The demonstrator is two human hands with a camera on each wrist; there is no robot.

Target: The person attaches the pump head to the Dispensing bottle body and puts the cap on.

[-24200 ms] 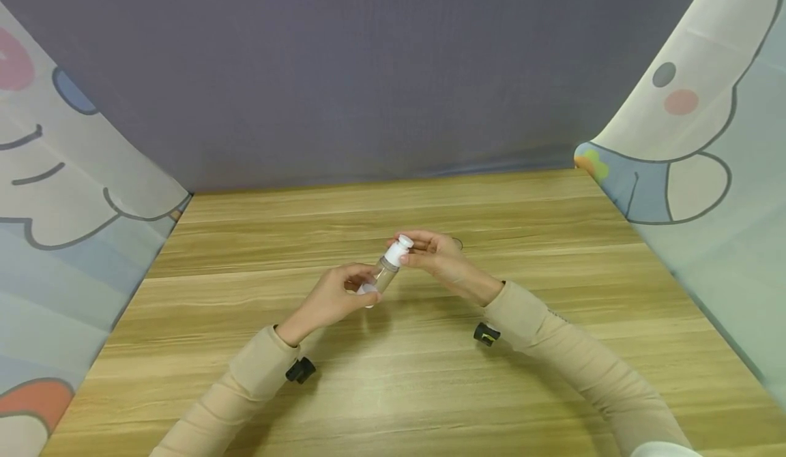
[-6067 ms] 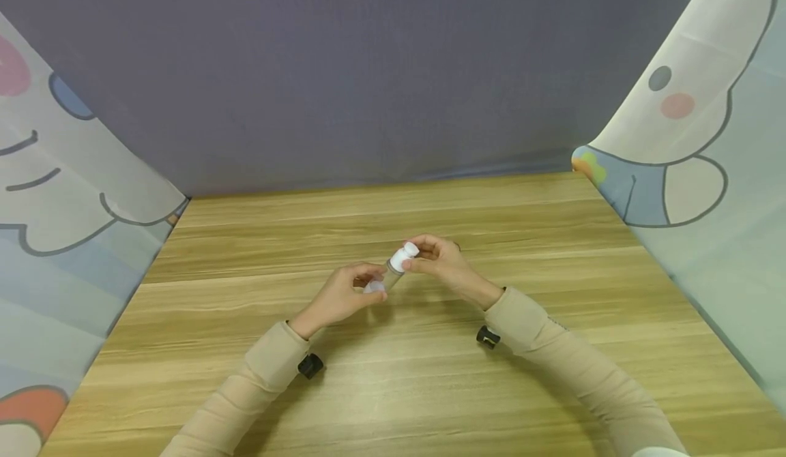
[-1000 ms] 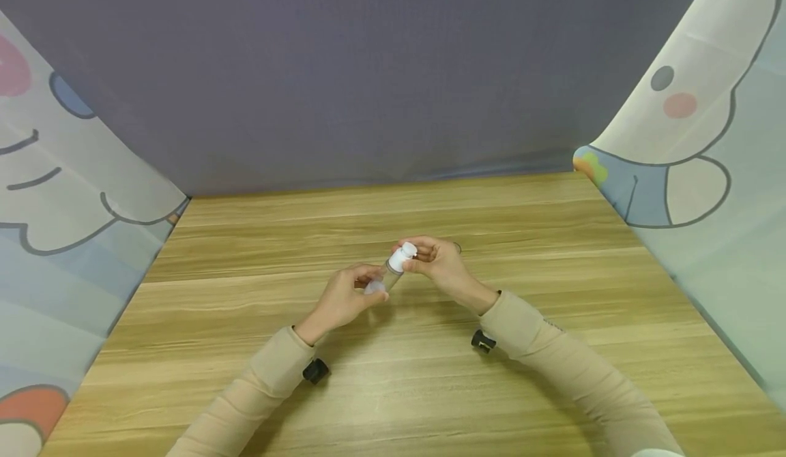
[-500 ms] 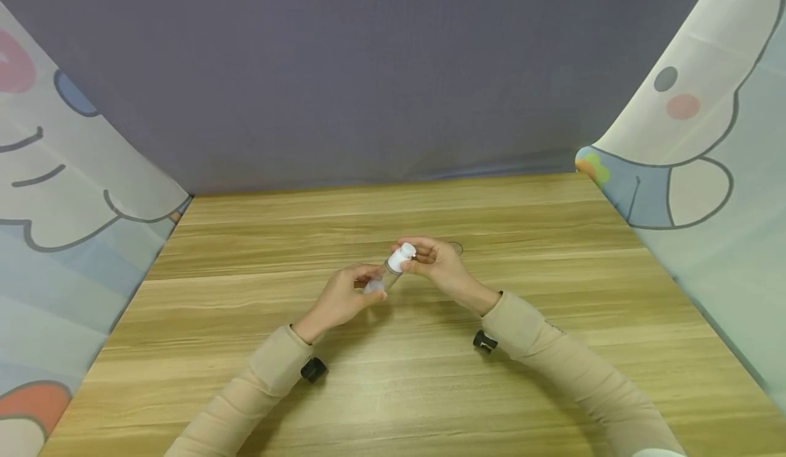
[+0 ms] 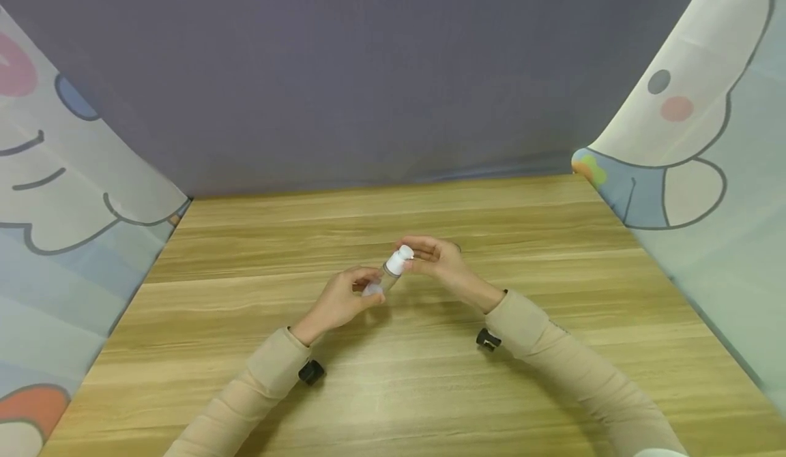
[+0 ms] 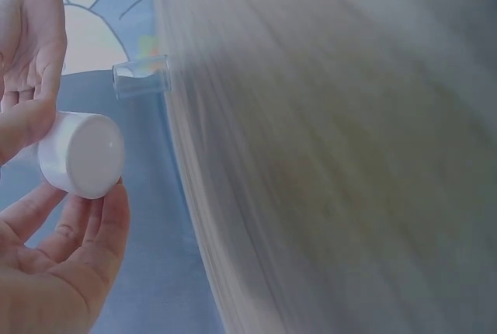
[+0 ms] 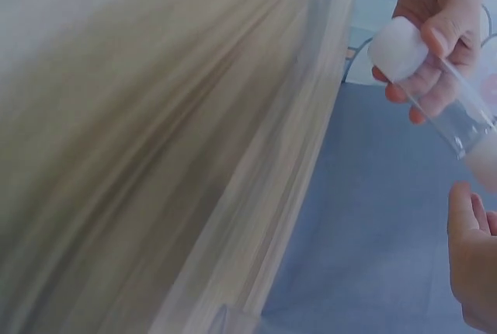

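Observation:
A small clear pump bottle [image 5: 390, 274] with a white base and a white pump collar is held tilted above the table, its pump end up and to the right. My left hand [image 5: 340, 298] grips the white base [image 6: 93, 155], thumb on one side and fingers on the other. My right hand [image 5: 445, 264] is at the white pump collar [image 5: 396, 262], thumb against its near side and fingers behind it. In the right wrist view the clear barrel [image 7: 450, 113] looks empty, and the right hand's fingers [image 7: 463, 210] lie right at the collar's edge.
A clear cap [image 6: 141, 78] stands on the wooden table [image 5: 393, 375] beyond my right hand, mostly hidden by it in the head view. A grey-blue curtain [image 5: 381, 82] hangs behind the table, with cartoon-printed cloth [image 5: 681, 191] on both sides.
Over the last second the bottle has shifted slightly left, with the left hand still around its base. The right hand stays at the collar, its fingers slightly shifted. The hold resembles the older frames.

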